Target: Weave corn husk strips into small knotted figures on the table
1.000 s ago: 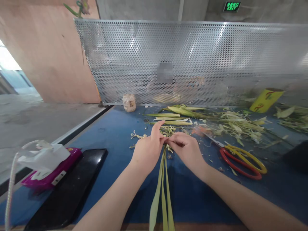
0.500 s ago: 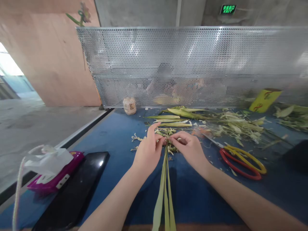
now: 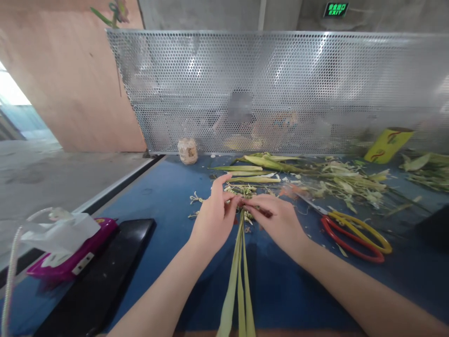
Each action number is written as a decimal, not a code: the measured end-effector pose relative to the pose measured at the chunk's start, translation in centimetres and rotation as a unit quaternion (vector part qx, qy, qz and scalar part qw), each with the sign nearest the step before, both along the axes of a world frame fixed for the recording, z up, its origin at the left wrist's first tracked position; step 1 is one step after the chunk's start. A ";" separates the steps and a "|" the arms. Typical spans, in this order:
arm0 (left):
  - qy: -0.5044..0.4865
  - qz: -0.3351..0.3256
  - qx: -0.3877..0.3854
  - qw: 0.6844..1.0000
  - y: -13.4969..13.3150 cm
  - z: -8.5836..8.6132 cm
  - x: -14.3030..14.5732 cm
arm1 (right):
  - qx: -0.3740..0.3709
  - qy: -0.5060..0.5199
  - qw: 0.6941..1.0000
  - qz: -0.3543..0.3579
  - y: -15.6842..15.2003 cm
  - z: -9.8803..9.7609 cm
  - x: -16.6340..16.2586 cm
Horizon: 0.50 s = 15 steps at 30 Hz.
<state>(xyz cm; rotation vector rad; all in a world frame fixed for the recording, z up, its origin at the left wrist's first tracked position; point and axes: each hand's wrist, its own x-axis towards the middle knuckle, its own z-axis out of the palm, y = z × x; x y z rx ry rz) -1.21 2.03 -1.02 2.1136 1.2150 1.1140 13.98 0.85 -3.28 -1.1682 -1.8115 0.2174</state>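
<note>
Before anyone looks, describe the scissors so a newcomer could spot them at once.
Start at the blue table, then look right of the person's right hand. There lie the scissors, set apart from the pale leaf scraps by one red handle loop and one yellow.

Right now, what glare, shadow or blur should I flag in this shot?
In the head view, bright streaks glare off the perforated screen, whose right end looks hazy; same view, the opening at far left is washed out; same view, shade lies on the blue tabletop beside the leaf strips, and detail where the fingers meet is too small to read.
</note>
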 end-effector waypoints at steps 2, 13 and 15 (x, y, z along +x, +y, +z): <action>0.006 0.003 0.003 1.000 -0.1 0.1 0.1 | 0.043 -0.049 0.998 -0.003 0.1 -0.1 0.3; 0.002 -0.005 0.006 1.000 -0.2 0.0 0.2 | 0.130 -0.258 0.957 0.002 0.1 0.5 1.3; -0.001 -0.005 0.006 1.000 -0.2 0.0 0.2 | 0.149 -0.293 0.944 -0.013 0.0 0.5 1.3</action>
